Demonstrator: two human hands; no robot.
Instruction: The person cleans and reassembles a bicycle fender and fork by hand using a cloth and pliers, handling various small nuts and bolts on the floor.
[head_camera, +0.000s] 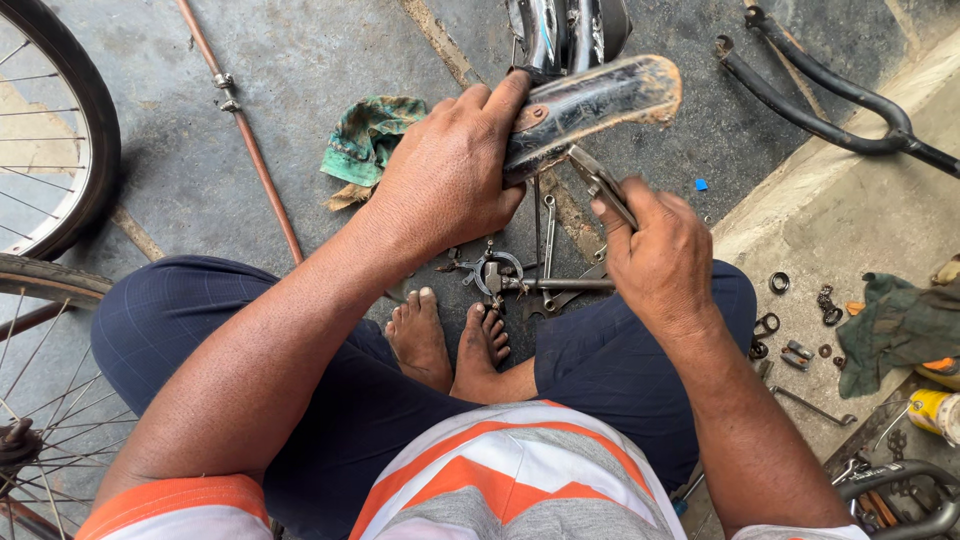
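An orange-striped shirt (520, 470) is filling the foreground. Two wheels (40, 130) are lying left. The left hand (450, 175) is clamping one dirty black mudguard (590, 105); the right hand (660, 255) is squeezing pliers (600, 182) beneath it.

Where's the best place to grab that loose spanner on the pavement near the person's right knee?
Take the spanner by the middle of its straight shaft, coming from above with the grip across it. It lies flat and alone on the pavement, clear of the small rings and nuts, so the thin bare shank is the easiest part.
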